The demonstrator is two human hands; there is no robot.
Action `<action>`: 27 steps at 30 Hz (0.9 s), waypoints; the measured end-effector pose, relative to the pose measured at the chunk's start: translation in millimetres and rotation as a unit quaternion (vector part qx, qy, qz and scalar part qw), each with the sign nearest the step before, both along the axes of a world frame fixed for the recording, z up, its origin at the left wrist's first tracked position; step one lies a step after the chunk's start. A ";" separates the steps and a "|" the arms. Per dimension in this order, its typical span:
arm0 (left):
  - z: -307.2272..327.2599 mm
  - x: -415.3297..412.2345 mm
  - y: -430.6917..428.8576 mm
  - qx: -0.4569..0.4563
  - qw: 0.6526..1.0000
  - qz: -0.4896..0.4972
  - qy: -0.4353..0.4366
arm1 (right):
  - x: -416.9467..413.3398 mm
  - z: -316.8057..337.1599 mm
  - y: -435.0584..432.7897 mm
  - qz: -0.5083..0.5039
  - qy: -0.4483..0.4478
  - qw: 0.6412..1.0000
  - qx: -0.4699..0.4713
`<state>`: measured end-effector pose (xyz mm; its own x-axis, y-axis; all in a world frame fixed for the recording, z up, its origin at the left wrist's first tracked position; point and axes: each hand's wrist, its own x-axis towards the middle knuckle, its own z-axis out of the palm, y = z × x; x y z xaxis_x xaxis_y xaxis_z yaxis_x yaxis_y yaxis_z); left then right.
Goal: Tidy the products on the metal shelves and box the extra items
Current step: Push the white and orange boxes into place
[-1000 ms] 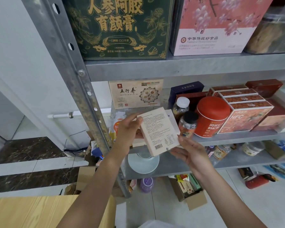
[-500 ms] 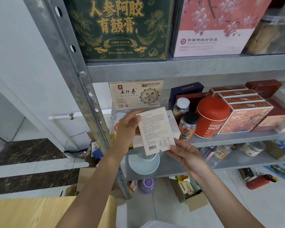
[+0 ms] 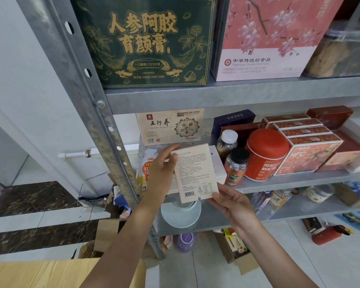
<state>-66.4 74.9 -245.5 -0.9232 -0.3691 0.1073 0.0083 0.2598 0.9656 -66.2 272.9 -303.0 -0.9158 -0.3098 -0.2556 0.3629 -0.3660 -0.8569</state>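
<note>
While the flat cream box stands upright just before the middle shelf, the left hand pinching its upper left edge and the right hand its lower right corner, it appears light, stiff cardboard, best gripped by opposite edges.

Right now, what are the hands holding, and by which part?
Both hold one cream box: the left hand grips its upper left edge, the right hand pinches its lower right corner.

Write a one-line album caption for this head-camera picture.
Left hand and right hand hold a cream box, barcode side facing the camera, before a metal shelf with a red tin.
</note>
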 end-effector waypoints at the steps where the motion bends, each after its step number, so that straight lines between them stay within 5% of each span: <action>1: -1.6 -0.1 0.9 -0.031 0.999 0.016 0.004 | 0.6 -0.1 -0.8 -0.011 0.003 1.000 0.008; 5: -1.0 5.2 10.5 -0.061 0.996 0.063 0.019 | 0.9 2.0 -3.3 -0.055 0.041 0.995 0.076; 15: 9.5 17.6 36.4 0.123 0.991 -0.051 0.006 | 7.6 8.7 -13.9 -0.092 0.120 0.977 0.147; 22: 12.7 15.0 24.2 0.276 0.959 -0.046 -0.039 | 18.4 15.7 -19.6 0.007 0.194 0.962 0.192; 27: 5.0 18.3 5.6 0.400 0.896 -0.189 -0.016 | 13.4 19.8 -9.7 0.141 0.064 0.988 0.016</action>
